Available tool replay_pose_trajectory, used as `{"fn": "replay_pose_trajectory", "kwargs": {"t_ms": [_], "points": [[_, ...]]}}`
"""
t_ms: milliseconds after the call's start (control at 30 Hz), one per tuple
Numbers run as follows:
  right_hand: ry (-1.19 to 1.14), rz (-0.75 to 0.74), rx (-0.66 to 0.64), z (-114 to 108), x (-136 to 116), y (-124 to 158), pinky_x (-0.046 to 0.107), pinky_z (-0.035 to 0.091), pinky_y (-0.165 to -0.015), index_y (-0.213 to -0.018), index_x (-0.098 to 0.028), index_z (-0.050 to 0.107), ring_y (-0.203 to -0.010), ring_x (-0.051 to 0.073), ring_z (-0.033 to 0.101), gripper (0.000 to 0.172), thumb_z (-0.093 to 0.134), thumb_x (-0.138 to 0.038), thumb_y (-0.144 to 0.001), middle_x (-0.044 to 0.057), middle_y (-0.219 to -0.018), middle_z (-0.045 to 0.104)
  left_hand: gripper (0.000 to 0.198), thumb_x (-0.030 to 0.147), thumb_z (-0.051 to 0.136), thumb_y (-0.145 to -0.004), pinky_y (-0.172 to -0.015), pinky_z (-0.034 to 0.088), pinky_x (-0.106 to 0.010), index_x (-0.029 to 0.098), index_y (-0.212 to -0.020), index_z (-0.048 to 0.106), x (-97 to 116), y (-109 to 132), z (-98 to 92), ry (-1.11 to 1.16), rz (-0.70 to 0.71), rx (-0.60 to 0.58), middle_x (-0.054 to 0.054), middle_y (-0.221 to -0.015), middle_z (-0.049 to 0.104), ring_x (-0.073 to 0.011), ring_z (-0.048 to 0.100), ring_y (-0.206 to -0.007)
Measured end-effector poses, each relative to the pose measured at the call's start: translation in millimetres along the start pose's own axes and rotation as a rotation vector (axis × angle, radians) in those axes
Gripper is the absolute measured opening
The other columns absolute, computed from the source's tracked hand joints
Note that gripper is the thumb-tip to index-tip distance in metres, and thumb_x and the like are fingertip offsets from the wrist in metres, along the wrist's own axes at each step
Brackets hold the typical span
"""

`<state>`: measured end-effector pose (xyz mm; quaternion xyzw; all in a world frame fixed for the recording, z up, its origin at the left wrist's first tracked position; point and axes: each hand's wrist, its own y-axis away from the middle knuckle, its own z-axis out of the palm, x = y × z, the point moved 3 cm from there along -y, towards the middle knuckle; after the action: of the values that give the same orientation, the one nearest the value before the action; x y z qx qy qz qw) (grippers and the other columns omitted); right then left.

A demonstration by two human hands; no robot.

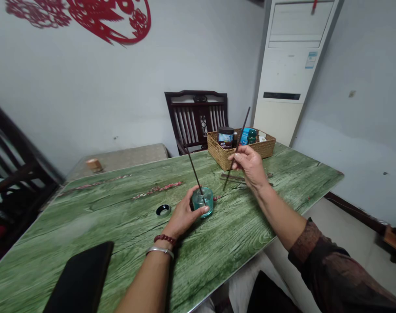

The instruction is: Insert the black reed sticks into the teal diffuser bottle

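My left hand [186, 209] is wrapped round a small teal glass jar [208, 201] on the table. One thin dark reed stick [193, 168] stands in the jar, leaning to the left. Between its thumb and fingers, my right hand [249, 164] pinches a second long dark stick [243, 129], held upright at a tilt to the right of the jar. That stick's lower end is apart from the jar. More dark sticks [232, 178] lie on the table, partly behind my right hand. A black ring-shaped cap [163, 210] lies left of the jar.
A woven basket [220, 155] with a dark-lidded jar [225, 136] and bottles stands at the back of the green table [126, 217]. A black flat object [82, 276] lies near the front left. Behind are a dark wooden chair [198, 98] and a low surface with a wooden cup-like object [94, 164].
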<state>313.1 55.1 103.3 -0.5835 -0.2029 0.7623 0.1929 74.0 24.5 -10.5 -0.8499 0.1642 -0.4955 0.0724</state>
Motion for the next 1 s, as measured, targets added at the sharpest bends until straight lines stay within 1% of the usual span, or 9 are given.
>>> {"fn": "replay_pose_trajectory", "kwargs": {"t_ms": [133, 267, 433, 633, 700, 767, 867, 967, 1000], "points": [[-0.035, -0.052, -0.053, 39.2, -4.1, 2.8, 0.017, 0.044, -0.048, -0.088, -0.022, 0.053, -0.054, 0.008, 0.059, 0.034, 0.073, -0.048, -0.078, -0.001, -0.079, 0.073, 0.081, 0.050, 0.078, -0.071, -0.109, 0.044, -0.051, 0.018, -0.140, 0.049, 0.2, -0.6, 0.5, 0.014, 0.018, 0.004, -0.015, -0.133, 0.066, -0.0337, 0.062, -0.123], [0.004, -0.064, -0.110, 61.6, 8.8, 5.6, 0.019, 0.049, -0.051, -0.087, -0.022, 0.054, -0.058, 0.009, 0.062, 0.032, 0.073, -0.046, -0.078, -0.002, -0.076, 0.068, 0.080, 0.049, 0.078, -0.070, -0.107, 0.046, -0.050, 0.017, -0.138, 0.050, 2.4, -0.9, 0.5, 0.026, 0.028, 0.013, -0.015, -0.131, 0.067, -0.0332, 0.064, -0.119], [0.111, -0.024, -0.169, 71.8, 33.1, 10.8, 0.020, 0.051, -0.053, -0.086, -0.022, 0.054, -0.069, 0.014, 0.068, 0.028, 0.070, -0.044, -0.079, -0.003, -0.072, 0.066, 0.081, 0.050, 0.078, -0.070, -0.106, 0.047, -0.049, 0.017, -0.138, 0.051, 3.1, -1.2, 0.6, 0.007, 0.037, 0.017, -0.015, -0.129, 0.068, -0.0343, 0.064, -0.119], [0.316, 0.038, -0.264, 73.8, 49.0, 20.0, 0.023, 0.050, -0.057, -0.085, -0.022, 0.062, -0.065, 0.014, 0.064, 0.017, 0.069, -0.036, -0.078, -0.003, -0.070, 0.066, 0.082, 0.054, 0.079, -0.069, -0.106, 0.046, -0.050, 0.017, -0.138, 0.051, 4.1, -0.4, 0.4, 0.018, 0.045, 0.016, -0.014, -0.128, 0.068, -0.0353, 0.063, -0.120], [0.435, -0.012, -0.264, 63.7, 45.8, 19.0, 0.025, 0.050, -0.064, -0.084, -0.021, 0.066, -0.068, 0.014, 0.063, 0.014, 0.068, -0.034, -0.079, -0.002, -0.073, 0.068, 0.081, 0.052, 0.079, -0.069, -0.107, 0.045, -0.051, 0.017, -0.137, 0.052, 5.8, 0.3, 0.0, 0.032, 0.042, 0.019, -0.014, -0.128, 0.068, -0.0346, 0.064, -0.119], [0.576, -0.066, -0.228, 43.2, 43.0, 15.9, 0.026, 0.050, -0.072, -0.083, -0.021, 0.068, -0.071, 0.014, 0.064, 0.013, 0.065, -0.033, -0.083, -0.001, -0.076, 0.070, 0.081, 0.050, 0.079, -0.069, -0.108, 0.045, -0.051, 0.017, -0.138, 0.051, 7.4, 0.8, -0.1, 0.044, 0.029, 0.011, -0.015, -0.128, 0.068, -0.0339, 0.064, -0.119], [0.824, -0.093, -0.093, -5.0, 47.2, 12.1, 0.026, 0.048, -0.079, -0.083, -0.021, 0.071, -0.077, 0.016, 0.065, 0.017, 0.058, -0.031, -0.089, 0.001, -0.081, 0.073, 0.081, 0.048, 0.078, -0.069, -0.107, 0.045, -0.050, 0.016, -0.139, 0.050, 8.8, 0.8, -0.2, 0.038, -0.003, -0.004, -0.016, -0.129, 0.068, -0.0336, 0.064, -0.119], [1.080, -0.046, 0.058, -56.5, 62.0, 14.6, 0.027, 0.046, -0.085, -0.090, -0.019, 0.073, -0.087, 0.019, 0.066, 0.024, 0.051, -0.029, -0.093, 0.006, -0.092, 0.074, 0.082, 0.048, 0.078, -0.067, -0.106, 0.046, -0.051, 0.016, -0.138, 0.052, 8.8, 0.0, -0.9, 0.027, -0.012, 0.013, -0.016, -0.129, 0.068, -0.0344, 0.064, -0.118], [1.165, -0.007, 0.075, -69.7, 68.3, 16.6, 0.027, 0.046, -0.087, -0.093, -0.018, 0.074, -0.092, 0.020, 0.066, 0.025, 0.050, -0.027, -0.094, 0.008, -0.096, 0.074, 0.082, 0.049, 0.079, -0.067, -0.106, 0.047, -0.051, 0.016, -0.138, 0.053, 8.6, -0.3, -1.0, 0.028, -0.009, 0.018, -0.015, -0.128, 0.069, -0.0346, 0.065, -0.118]]}}
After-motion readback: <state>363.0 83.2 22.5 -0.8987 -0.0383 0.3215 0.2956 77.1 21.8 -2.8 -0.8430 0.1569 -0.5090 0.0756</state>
